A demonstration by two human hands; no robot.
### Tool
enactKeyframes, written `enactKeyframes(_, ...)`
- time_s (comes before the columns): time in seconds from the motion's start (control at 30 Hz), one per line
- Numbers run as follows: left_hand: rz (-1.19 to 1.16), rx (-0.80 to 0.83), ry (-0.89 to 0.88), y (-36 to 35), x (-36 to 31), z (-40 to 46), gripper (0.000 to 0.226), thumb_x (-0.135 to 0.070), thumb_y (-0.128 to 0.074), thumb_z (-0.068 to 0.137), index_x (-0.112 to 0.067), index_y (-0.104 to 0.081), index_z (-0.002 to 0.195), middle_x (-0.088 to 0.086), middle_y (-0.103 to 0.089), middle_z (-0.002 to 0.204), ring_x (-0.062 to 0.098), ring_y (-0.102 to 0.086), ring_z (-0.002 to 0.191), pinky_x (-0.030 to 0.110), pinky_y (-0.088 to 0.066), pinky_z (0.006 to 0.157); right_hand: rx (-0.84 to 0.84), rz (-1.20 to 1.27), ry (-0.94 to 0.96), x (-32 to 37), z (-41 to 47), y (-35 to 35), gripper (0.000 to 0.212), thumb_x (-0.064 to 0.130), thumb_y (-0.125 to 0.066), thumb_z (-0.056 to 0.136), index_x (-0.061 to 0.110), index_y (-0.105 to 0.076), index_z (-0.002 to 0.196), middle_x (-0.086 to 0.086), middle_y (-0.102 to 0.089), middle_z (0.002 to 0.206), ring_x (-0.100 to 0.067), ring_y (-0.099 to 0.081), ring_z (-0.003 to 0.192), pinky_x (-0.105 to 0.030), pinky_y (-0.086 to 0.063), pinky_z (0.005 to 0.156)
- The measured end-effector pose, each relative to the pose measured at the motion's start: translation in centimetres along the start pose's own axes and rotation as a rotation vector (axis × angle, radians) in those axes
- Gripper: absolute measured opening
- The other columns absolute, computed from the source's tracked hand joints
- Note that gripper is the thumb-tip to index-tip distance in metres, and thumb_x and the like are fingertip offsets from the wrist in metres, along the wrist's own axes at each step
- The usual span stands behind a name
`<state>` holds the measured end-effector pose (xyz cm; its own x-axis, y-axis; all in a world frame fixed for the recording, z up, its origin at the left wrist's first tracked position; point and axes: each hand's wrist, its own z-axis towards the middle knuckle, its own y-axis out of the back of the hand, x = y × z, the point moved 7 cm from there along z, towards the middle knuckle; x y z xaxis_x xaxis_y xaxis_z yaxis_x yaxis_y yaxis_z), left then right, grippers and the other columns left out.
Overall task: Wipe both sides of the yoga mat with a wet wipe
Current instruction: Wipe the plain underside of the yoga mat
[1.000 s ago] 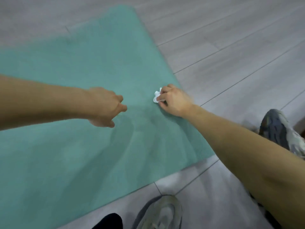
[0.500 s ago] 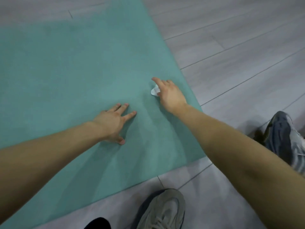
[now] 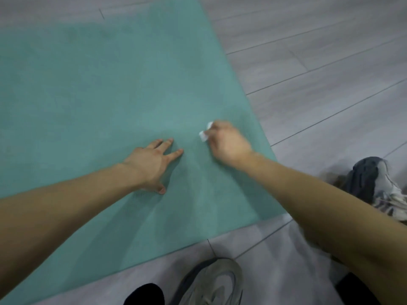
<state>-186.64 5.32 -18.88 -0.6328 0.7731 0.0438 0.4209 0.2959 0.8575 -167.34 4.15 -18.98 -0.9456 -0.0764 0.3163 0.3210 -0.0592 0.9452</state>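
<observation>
A teal yoga mat (image 3: 99,95) lies flat on the floor and fills the left and middle of the head view. My left hand (image 3: 152,164) rests palm down on the mat with its fingers spread. My right hand (image 3: 229,144) is to its right, near the mat's right edge, with its fingers closed on a small white wet wipe (image 3: 204,134). The wipe shows at the fingertips and touches the mat; most of it is hidden under the hand, which is blurred.
Grey plank floor (image 3: 319,73) surrounds the mat on the right and near side. My grey sneaker (image 3: 211,282) stands just off the mat's near edge. A second dark grey and white sneaker (image 3: 378,186) is at the right, beside my right forearm.
My left hand has gone from a loose fist above the mat to flat on it with spread fingers. My right hand has slid the wipe towards me and a little left.
</observation>
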Motion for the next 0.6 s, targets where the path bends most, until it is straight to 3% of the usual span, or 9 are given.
enactKeyframes(0.07,0.013,-0.014,0.014,0.1,0.2,0.0,0.134,-0.070,-0.084,0.067,-0.040,0.002,0.165,0.002,0.003,0.175,0.027,-0.011,0.160,0.047,-0.043,0.117,0.232,-0.026,0.389,3.7,-2.3,-2.2,0.030,0.021,-0.050,0.102,0.016,-0.076,0.115,-0.011,-0.066,0.112,-0.031,-0.060,0.106,-0.036,-0.049,0.093)
enactKeyframes(0.1,0.018,-0.018,0.015,0.2,0.2,0.1,0.134,-0.070,-0.085,0.066,-0.039,0.001,0.165,0.002,0.002,0.174,0.028,-0.012,0.159,0.047,-0.043,0.116,0.253,-0.065,0.427,2.6,-1.5,-1.5,0.032,0.021,-0.048,0.102,0.016,-0.076,0.117,-0.012,-0.067,0.113,-0.031,-0.059,0.107,-0.038,-0.050,0.094)
enactKeyframes(0.23,0.028,-0.021,0.008,0.6,-0.6,0.3,0.133,-0.063,-0.090,0.064,-0.033,-0.007,0.164,0.005,-0.002,0.172,0.028,-0.015,0.157,0.048,-0.045,0.115,-0.154,-0.185,-0.106,-10.2,2.8,5.8,0.028,0.010,-0.056,0.095,0.012,-0.080,0.108,-0.014,-0.067,0.110,-0.041,-0.057,0.106,-0.050,-0.054,0.086)
enactKeyframes(0.27,0.038,-0.028,-0.008,0.8,-0.9,0.3,0.132,-0.061,-0.091,0.062,-0.029,-0.011,0.163,0.005,-0.002,0.172,0.027,-0.016,0.157,0.047,-0.044,0.114,-0.153,-0.201,-0.161,-10.9,2.2,6.3,0.029,0.009,-0.055,0.094,0.012,-0.080,0.108,-0.013,-0.067,0.112,-0.040,-0.056,0.108,-0.051,-0.055,0.086)
enactKeyframes(0.37,0.068,-0.049,-0.071,1.3,-1.6,0.8,0.139,-0.054,-0.097,0.055,-0.022,-0.013,0.162,0.002,0.001,0.173,0.024,-0.017,0.157,0.044,-0.043,0.115,-0.014,-0.130,-0.030,-6.9,-4.0,5.4,0.033,0.016,-0.051,0.088,0.016,-0.081,0.102,-0.009,-0.069,0.109,-0.036,-0.060,0.104,-0.042,-0.056,0.087)
enactKeyframes(0.43,0.069,-0.033,-0.100,1.5,-2.1,1.3,0.156,-0.049,-0.100,0.051,-0.031,0.007,0.164,-0.002,0.008,0.173,0.023,-0.014,0.157,0.046,-0.045,0.112,0.120,-0.101,0.202,-3.4,-11.0,4.5,0.028,0.017,-0.055,0.089,0.019,-0.080,0.100,-0.004,-0.069,0.103,-0.031,-0.061,0.099,-0.037,-0.055,0.083)
enactKeyframes(0.5,0.086,-0.024,-0.127,1.5,-2.9,1.6,0.166,-0.042,-0.101,0.050,-0.041,0.024,0.159,-0.004,0.014,0.172,0.023,-0.012,0.157,0.048,-0.046,0.110,0.157,-0.143,0.309,-3.2,-13.6,4.5,0.026,0.016,-0.055,0.094,0.019,-0.079,0.104,-0.004,-0.068,0.103,-0.029,-0.060,0.097,-0.037,-0.053,0.082)
enactKeyframes(0.6,0.153,-0.005,-0.179,1.5,-4.4,1.6,0.163,-0.033,-0.099,0.057,-0.045,0.031,0.154,-0.001,0.016,0.172,0.028,-0.010,0.158,0.048,-0.045,0.111,-0.031,-0.163,0.111,-7.5,-6.0,5.8,0.037,0.023,-0.046,0.096,0.016,-0.081,0.108,-0.007,-0.071,0.108,-0.035,-0.063,0.102,-0.043,-0.057,0.085)
